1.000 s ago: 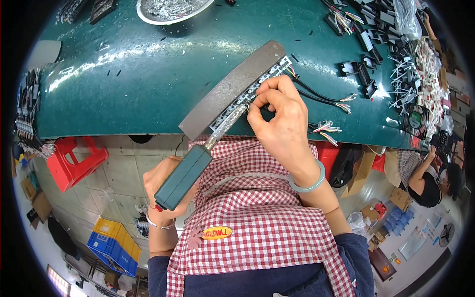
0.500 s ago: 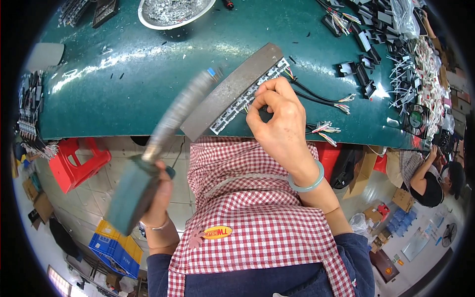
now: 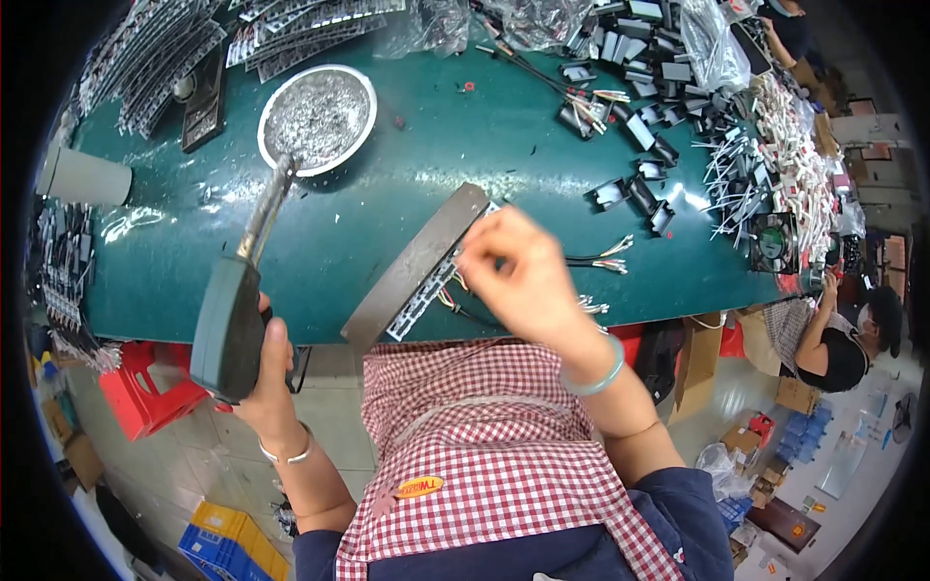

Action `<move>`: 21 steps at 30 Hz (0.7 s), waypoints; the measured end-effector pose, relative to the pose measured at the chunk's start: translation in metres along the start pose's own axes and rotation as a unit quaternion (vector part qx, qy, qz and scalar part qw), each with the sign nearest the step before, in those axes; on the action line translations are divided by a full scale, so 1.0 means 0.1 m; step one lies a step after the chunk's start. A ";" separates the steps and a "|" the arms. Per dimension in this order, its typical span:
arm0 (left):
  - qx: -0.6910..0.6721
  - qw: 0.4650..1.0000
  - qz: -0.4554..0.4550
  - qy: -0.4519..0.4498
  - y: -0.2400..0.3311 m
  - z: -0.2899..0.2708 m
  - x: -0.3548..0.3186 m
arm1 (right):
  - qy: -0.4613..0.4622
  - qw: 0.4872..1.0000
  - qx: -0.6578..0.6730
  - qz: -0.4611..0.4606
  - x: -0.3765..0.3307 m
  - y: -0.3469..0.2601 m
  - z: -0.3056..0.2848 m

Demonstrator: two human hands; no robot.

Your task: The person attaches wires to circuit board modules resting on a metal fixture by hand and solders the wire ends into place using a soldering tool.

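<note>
My left hand (image 3: 266,382) grips the dark teal handle of a soldering iron (image 3: 232,310), whose metal tip reaches up to the rim of a round metal dish (image 3: 318,116) full of silvery scraps. My right hand (image 3: 523,276) is pinched on thin coloured wires at a long circuit strip (image 3: 426,290) that lies against a grey metal bar (image 3: 417,261) near the front edge of the green table (image 3: 387,194). Loose wire ends (image 3: 605,261) lie just right of that hand.
Black plastic parts and wire bundles (image 3: 659,87) crowd the far right of the table. Strips of boards (image 3: 174,48) lie at the far left. A red stool (image 3: 145,397) and a blue crate (image 3: 232,542) stand on the floor below. Another person (image 3: 838,339) sits at the right.
My left hand has swung the soldering iron up from beside the strip to the metal dish. My right hand stays at the strip's wires. The view has shifted toward the far side of the table.
</note>
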State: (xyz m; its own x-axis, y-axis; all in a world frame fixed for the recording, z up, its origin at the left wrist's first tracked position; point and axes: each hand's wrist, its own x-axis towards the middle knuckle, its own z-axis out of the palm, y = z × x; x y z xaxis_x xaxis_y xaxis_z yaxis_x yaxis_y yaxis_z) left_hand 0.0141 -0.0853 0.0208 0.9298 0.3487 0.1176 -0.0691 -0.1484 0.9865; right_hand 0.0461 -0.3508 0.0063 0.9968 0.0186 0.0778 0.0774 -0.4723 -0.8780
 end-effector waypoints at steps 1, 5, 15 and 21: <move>-0.003 1.000 0.004 0.003 0.00 -0.02 -0.05 | 0.018 0.999 0.029 -0.018 0.16 0.03 -0.12; 0.004 1.000 -0.008 -0.007 -0.02 -0.09 -0.18 | 0.174 0.951 -0.235 -0.104 1.19 0.41 -0.54; 0.058 0.998 0.022 -0.019 -0.26 -0.25 -0.42 | 0.143 0.843 -0.458 -0.242 2.13 0.96 -0.32; 0.048 0.998 0.030 -0.021 -0.32 -0.36 -0.53 | 0.131 0.918 -0.234 -0.291 1.70 0.42 -0.34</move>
State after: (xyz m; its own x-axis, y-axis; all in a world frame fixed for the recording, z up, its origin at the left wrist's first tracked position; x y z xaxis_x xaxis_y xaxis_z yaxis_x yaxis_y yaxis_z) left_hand -0.0461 -0.0659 -0.0133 0.9397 0.2970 0.1698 -0.0925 -0.2571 0.9619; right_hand 0.2184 -0.3974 -0.0015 0.7450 0.2044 0.6349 0.5175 -0.7777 -0.3568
